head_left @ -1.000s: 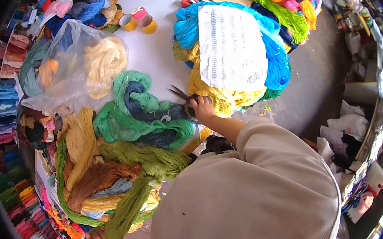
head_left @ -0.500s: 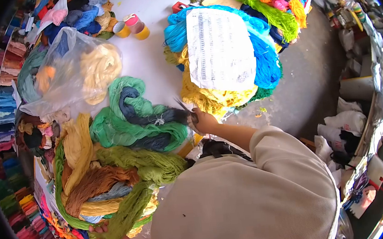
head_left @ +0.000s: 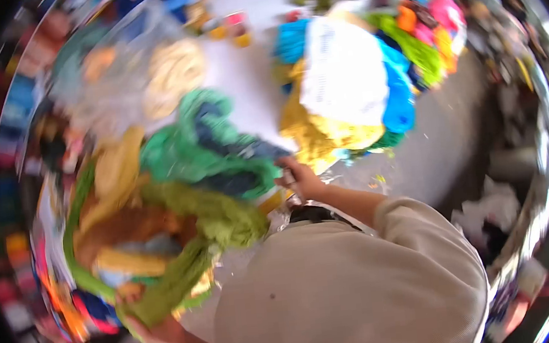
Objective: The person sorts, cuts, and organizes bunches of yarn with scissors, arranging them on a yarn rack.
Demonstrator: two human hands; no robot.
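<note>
Here the whole view is smeared by motion blur, so fine detail is lost. The white table (head_left: 247,88) runs from the top centre toward the person, and only a narrow bare strip of it shows between the yarn heaps; to the right a grey floor (head_left: 442,129) lies open beside the table edge. The largest heap, olive, brown and yellow yarn (head_left: 154,229), spreads across the left side and hangs past the near edge. The left hand (head_left: 154,328) is closed around the olive green skein (head_left: 180,286) at that heap's low end. Above it sits the green and dark blue skein (head_left: 220,157), whose right end meets the right hand (head_left: 302,181); that hand is curled shut there, though what it grips is too blurred to tell. Just beyond lies a blue and yellow yarn pile (head_left: 360,103) topped by a white paper sheet (head_left: 345,79). At upper left a clear plastic bag (head_left: 133,79) holds cream yarn (head_left: 176,75).
</note>
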